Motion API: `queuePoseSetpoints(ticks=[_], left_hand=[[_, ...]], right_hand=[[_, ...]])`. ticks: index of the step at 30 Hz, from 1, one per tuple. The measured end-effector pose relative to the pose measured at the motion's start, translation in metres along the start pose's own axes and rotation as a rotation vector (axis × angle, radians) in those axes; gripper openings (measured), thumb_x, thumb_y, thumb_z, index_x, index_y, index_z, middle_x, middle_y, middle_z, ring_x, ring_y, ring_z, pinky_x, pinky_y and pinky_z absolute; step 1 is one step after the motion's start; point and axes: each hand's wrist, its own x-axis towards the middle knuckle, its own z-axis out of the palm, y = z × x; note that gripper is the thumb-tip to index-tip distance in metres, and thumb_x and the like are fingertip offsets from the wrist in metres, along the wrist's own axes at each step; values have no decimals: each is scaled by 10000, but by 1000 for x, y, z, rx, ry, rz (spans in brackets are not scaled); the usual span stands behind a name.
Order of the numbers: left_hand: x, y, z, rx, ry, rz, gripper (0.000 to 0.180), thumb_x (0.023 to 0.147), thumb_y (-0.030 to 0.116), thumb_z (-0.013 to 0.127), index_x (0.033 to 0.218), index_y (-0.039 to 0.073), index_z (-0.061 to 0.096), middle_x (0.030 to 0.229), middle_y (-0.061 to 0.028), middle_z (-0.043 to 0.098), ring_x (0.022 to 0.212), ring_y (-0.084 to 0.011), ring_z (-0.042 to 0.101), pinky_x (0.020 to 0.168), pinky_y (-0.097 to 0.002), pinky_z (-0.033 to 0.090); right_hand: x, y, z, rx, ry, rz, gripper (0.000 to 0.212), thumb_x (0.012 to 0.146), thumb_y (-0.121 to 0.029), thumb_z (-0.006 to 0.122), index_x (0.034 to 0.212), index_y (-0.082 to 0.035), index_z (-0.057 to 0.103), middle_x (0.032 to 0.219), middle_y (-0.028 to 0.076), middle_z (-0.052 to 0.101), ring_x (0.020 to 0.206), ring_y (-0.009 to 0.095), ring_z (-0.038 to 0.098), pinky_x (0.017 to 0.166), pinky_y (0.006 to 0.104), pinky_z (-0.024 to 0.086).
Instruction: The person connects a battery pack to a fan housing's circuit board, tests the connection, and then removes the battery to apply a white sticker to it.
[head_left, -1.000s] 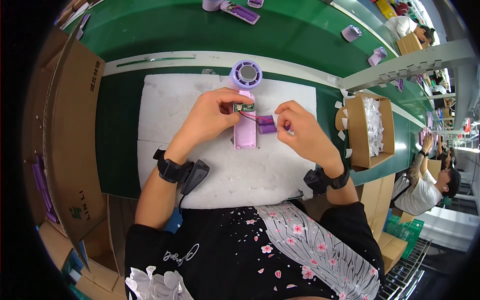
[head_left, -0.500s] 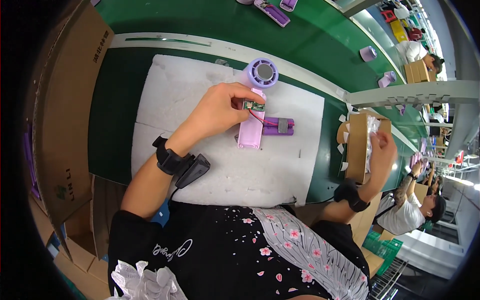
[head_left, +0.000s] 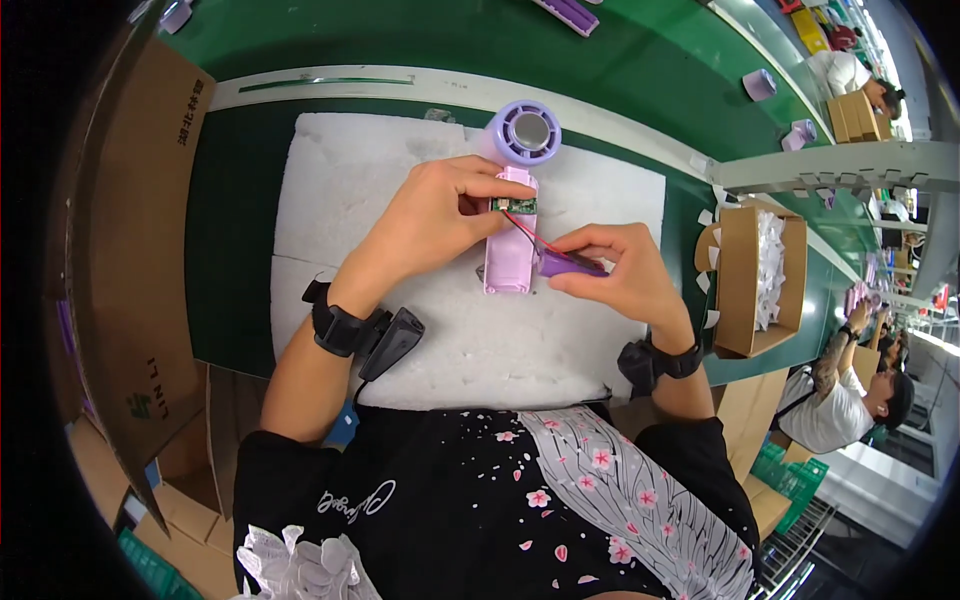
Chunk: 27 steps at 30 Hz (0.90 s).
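Observation:
A small handheld fan lies on the white foam sheet (head_left: 450,345), its round lilac head (head_left: 527,135) at the far end and its pink handle shell (head_left: 510,262) open toward me. My left hand (head_left: 430,215) pinches a green circuit board (head_left: 518,207) at the upper part of the shell, thumb and forefinger closed about it. Thin red and black wires (head_left: 530,235) run from the board to a purple battery pack (head_left: 557,264) just right of the shell. Thumb and fingers of my right hand (head_left: 635,275) are closed on that pack, which looks tilted; its underside is hidden.
An open carton (head_left: 740,290) with white pieces stands to the right. A tall cardboard box (head_left: 140,250) walls off the left. Beyond the pale rail (head_left: 450,88), purple parts lie on the green surface (head_left: 400,35). Other people work at far right.
My right hand has come left from the carton and taken hold of the purple battery pack, which now tilts. My left hand keeps its pinch at the circuit board.

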Motion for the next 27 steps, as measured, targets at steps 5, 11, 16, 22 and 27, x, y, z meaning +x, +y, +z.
queuePoseSetpoints(ticks=[5,11,16,22,27], left_hand=[[-2,2,-1,32,39,64,330,734,-9,677,1049,79,722,985,-99,665,742,-157,619,656,-265,490],[-3,0,-3,60,35,69,338,723,-5,705,1050,77,722,993,-112,665,731,-168,626,650,-265,493],[-2,5,-6,103,16,30,353,727,-16,715,1070,69,715,1045,-119,654,776,-163,631,674,-255,503],[-5,9,-6,135,12,27,364,744,-54,697,1094,43,702,1117,-117,633,886,-143,635,738,-242,523],[-5,10,-3,149,32,13,354,748,-55,688,1087,45,706,1124,-123,636,903,-150,640,755,-246,529]], right_hand=[[3,0,1,348,-75,112,261,749,-39,776,953,53,641,943,74,671,931,110,605,793,243,497],[4,5,6,383,-96,-55,242,737,-29,771,931,33,640,939,78,675,857,140,626,764,271,508],[-1,-3,4,-109,14,-167,311,674,20,777,955,13,643,1044,96,669,888,157,634,802,271,505],[-6,-9,7,-234,121,-275,320,660,12,765,958,-14,650,1056,102,668,864,203,645,772,276,504],[-1,1,5,-313,221,-354,332,676,6,755,985,-22,636,1074,106,651,910,242,634,790,304,508]])
